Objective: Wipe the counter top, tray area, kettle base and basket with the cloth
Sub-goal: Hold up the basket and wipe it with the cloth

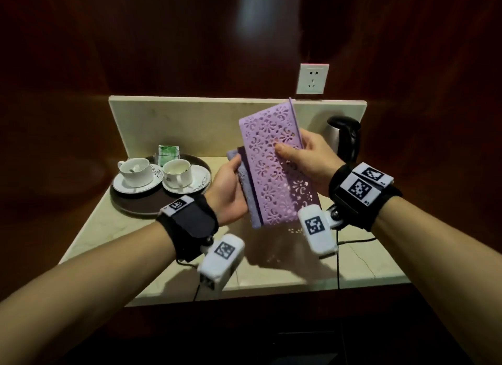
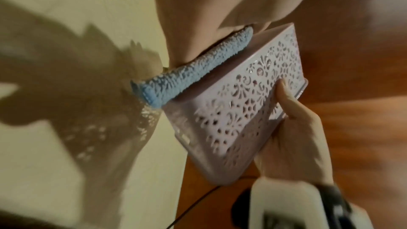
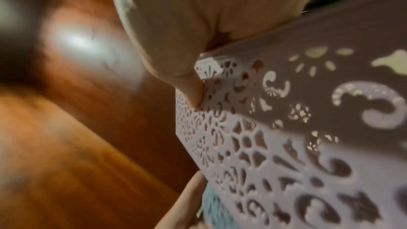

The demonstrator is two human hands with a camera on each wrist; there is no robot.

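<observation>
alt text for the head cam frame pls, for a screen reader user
Two hands hold a lilac cut-out basket tilted above a pale counter: the right hand grips it, the left hand presses a cloth against its side. A tray with two cups sits left, a kettle right.

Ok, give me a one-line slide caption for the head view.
Right hand holds the lilac basket tilted above the counter while the left hand presses the cloth against its base.
</observation>
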